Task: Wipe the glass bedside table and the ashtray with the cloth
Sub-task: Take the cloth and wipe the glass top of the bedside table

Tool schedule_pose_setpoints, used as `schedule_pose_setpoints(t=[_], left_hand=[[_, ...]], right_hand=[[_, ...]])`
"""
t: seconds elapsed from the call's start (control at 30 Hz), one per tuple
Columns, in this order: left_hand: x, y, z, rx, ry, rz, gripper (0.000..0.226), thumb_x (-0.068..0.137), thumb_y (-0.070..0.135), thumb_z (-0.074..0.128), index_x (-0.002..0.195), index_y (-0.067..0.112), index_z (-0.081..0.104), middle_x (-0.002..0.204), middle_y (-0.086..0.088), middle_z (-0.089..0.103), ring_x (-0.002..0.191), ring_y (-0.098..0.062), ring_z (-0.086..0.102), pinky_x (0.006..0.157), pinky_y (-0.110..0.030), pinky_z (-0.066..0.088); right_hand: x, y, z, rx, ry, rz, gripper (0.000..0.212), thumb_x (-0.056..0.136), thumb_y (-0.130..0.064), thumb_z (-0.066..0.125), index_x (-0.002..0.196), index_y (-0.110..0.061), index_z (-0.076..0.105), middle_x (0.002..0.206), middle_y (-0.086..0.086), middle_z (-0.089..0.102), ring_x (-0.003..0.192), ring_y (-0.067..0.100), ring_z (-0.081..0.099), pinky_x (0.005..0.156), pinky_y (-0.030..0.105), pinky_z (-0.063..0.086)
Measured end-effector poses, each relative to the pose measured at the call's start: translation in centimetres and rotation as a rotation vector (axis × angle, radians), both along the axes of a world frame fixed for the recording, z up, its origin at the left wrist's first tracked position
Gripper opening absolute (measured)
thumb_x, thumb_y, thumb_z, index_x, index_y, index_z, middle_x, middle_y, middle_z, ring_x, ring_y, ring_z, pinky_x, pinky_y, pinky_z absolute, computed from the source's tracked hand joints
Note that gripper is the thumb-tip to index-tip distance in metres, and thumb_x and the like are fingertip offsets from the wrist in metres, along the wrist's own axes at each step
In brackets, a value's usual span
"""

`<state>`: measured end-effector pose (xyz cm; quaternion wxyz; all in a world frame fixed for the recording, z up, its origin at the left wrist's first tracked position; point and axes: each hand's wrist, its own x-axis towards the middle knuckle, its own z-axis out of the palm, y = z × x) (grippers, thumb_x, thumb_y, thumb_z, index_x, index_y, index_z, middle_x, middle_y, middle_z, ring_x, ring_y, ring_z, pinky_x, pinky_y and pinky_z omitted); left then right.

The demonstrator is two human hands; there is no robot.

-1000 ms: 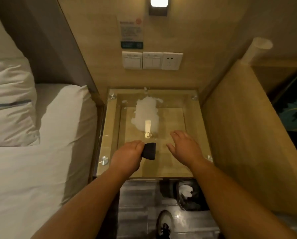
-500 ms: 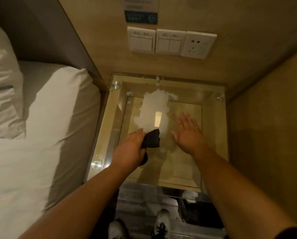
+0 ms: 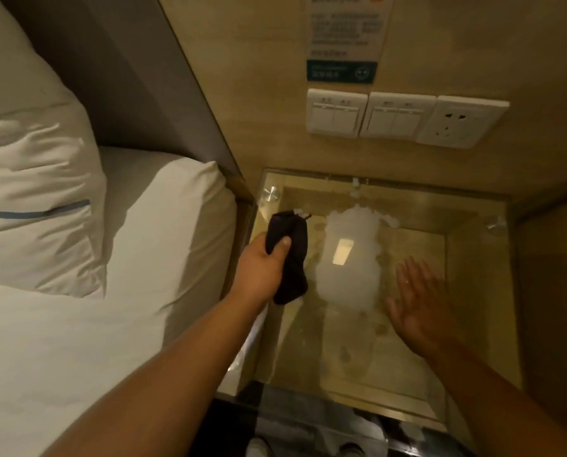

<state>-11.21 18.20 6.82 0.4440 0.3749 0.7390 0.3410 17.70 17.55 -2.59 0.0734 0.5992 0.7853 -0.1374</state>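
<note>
The glass bedside table (image 3: pixel 460 374) stands against the wooden wall, with a wet, whitish smear (image 3: pixel 351 258) down its middle that reflects a lamp. My left hand (image 3: pixel 262 265) is shut on a dark cloth (image 3: pixel 290 255), which hangs bunched over the table's left edge near the back. My right hand (image 3: pixel 414 298) lies flat with fingers spread on the glass to the right of the smear. No ashtray is in view.
A bed with white sheets (image 3: pixel 111 308) and a pillow (image 3: pixel 28 199) adjoins the table on the left. Wall switches (image 3: pixel 368 115) and a socket (image 3: pixel 456 122) sit above the table. A wooden panel (image 3: pixel 555 291) bounds the right side. Shoes (image 3: pixel 259 448) show below the front edge.
My left hand has carried the cloth from the middle front of the glass to the left edge. My right hand has stayed flat on the glass. The camera has moved closer.
</note>
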Motion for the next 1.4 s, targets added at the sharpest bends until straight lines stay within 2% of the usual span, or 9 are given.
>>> schedule_pose_setpoints(t=[0.07, 0.13, 0.2, 0.3, 0.37, 0.47, 0.7, 1.2, 1.4], left_hand=[[-1.9, 3.4, 0.1, 0.025, 0.042, 0.031, 0.023, 0.097, 0.034, 0.053, 0.117, 0.023, 0.060, 0.108, -0.001, 0.066, 0.099, -0.018, 0.063, 0.085, -0.036, 0.051], [-3.5, 7.2, 0.1, 0.116, 0.285, -0.018, 0.030, 0.098, 0.030, 0.051, 0.124, 0.017, 0.058, 0.110, -0.004, 0.066, 0.099, -0.019, 0.061, 0.078, -0.028, 0.045], [-4.5, 11.1, -0.1, 0.203, 0.524, -0.116, 0.031, 0.097, 0.023, 0.051, 0.125, 0.010, 0.057, 0.113, -0.013, 0.066, 0.102, -0.028, 0.061, 0.077, -0.032, 0.046], [-5.2, 15.4, -2.3, 0.171, 0.676, -0.464, 0.041, 0.097, 0.013, 0.046, 0.138, 0.011, 0.046, 0.134, -0.017, 0.054, 0.121, -0.033, 0.051, 0.097, -0.036, 0.040], [-5.2, 16.2, -4.9, 0.078, 0.753, -0.731, 0.052, 0.099, 0.016, 0.042, 0.150, 0.015, 0.029, 0.153, -0.013, 0.034, 0.138, -0.029, 0.033, 0.112, -0.036, 0.025], [-5.2, 15.3, -8.6, 0.130, 0.942, -0.815, 0.064, 0.098, 0.027, 0.043, 0.154, 0.013, 0.015, 0.162, -0.006, 0.011, 0.149, -0.023, 0.006, 0.120, -0.038, 0.001], [-5.3, 15.0, -8.8, 0.114, 0.949, -0.877, 0.061, 0.101, 0.030, 0.033, 0.155, 0.014, 0.008, 0.163, -0.004, 0.003, 0.149, -0.019, -0.001, 0.120, -0.037, 0.000], [-3.4, -5.5, -8.5, 0.050, 0.887, -0.881, 0.063, 0.097, 0.036, 0.030, 0.154, 0.017, 0.010, 0.162, -0.003, 0.007, 0.149, -0.017, -0.002, 0.121, -0.039, -0.003], [-2.4, -14.5, -8.6, 0.020, 0.882, -0.858, 0.066, 0.090, 0.037, 0.026, 0.151, 0.011, 0.027, 0.159, -0.008, 0.022, 0.148, -0.023, 0.013, 0.120, -0.042, 0.006]], right_hand=[[0.0, 0.1, -0.5, -0.011, 0.012, 0.007, 0.082, 0.092, -0.061, 0.003, 0.148, -0.006, 0.030, 0.155, 0.017, 0.026, 0.144, 0.034, 0.018, 0.116, 0.051, 0.016], [0.2, 0.2, -1.2, -0.018, 0.016, 0.000, 0.081, 0.093, -0.060, 0.006, 0.147, -0.006, 0.032, 0.155, 0.018, 0.026, 0.144, 0.035, 0.020, 0.112, 0.057, 0.025], [0.5, 0.2, -1.6, -0.012, 0.009, 0.002, 0.079, 0.093, -0.060, 0.009, 0.147, -0.006, 0.030, 0.156, 0.017, 0.023, 0.145, 0.035, 0.018, 0.111, 0.058, 0.025], [0.6, -0.1, -1.6, 0.026, 0.028, 0.016, 0.080, 0.092, -0.061, 0.009, 0.147, -0.006, 0.031, 0.157, 0.016, 0.022, 0.145, 0.034, 0.018, 0.114, 0.055, 0.019], [0.3, -0.1, -1.7, 0.062, 0.028, 0.007, 0.081, 0.093, -0.060, 0.009, 0.143, -0.004, 0.038, 0.153, 0.018, 0.030, 0.141, 0.036, 0.027, 0.115, 0.049, 0.015], [0.2, 0.1, -1.8, 0.092, 0.021, -0.013, 0.079, 0.092, -0.060, 0.010, 0.142, -0.006, 0.039, 0.150, 0.017, 0.036, 0.138, 0.037, 0.033, 0.114, 0.043, 0.012], [0.4, 0.1, -1.5, 0.107, 0.024, -0.001, 0.070, 0.086, -0.047, 0.035, 0.143, -0.007, 0.036, 0.152, 0.017, 0.033, 0.141, 0.030, 0.021, 0.115, 0.041, 0.012], [0.1, 0.1, -1.3, 0.065, -0.009, -0.025, 0.076, 0.087, -0.053, 0.022, 0.149, -0.010, 0.027, 0.158, 0.013, 0.021, 0.146, 0.029, 0.013, 0.118, 0.046, 0.011], [-0.1, -0.2, -0.6, 0.076, -0.016, -0.034, 0.072, 0.090, -0.049, 0.021, 0.150, -0.009, 0.023, 0.159, 0.015, 0.017, 0.146, 0.031, 0.011, 0.119, 0.047, 0.010]])
